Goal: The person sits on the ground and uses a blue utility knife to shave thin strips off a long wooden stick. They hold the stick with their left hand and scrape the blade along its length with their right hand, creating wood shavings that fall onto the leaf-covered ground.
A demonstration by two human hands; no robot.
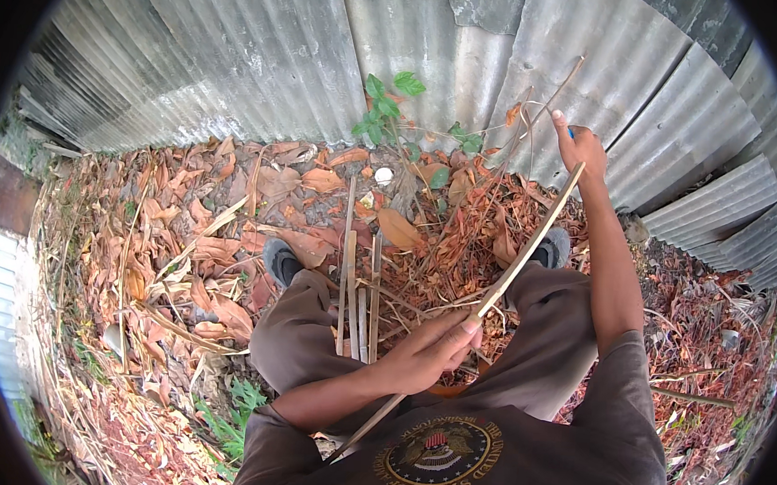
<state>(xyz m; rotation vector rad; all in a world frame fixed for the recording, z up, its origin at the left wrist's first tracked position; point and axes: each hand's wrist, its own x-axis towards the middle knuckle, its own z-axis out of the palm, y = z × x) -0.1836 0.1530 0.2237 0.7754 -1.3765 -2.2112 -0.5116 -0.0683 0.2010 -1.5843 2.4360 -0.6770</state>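
Head view: visible items, counted by kind.
I count two bare hands: one left hand and one right hand. I count one long split-wood strip in the left hand and at least four ground strips between two trouser legs. I also register two grey shoes, one dark shirt, one round emblem, one white round object and one small blue item at the right hand, kind unclear. Corrugated metal sheets: at least six. Dry leaves: too numerous for me to count.
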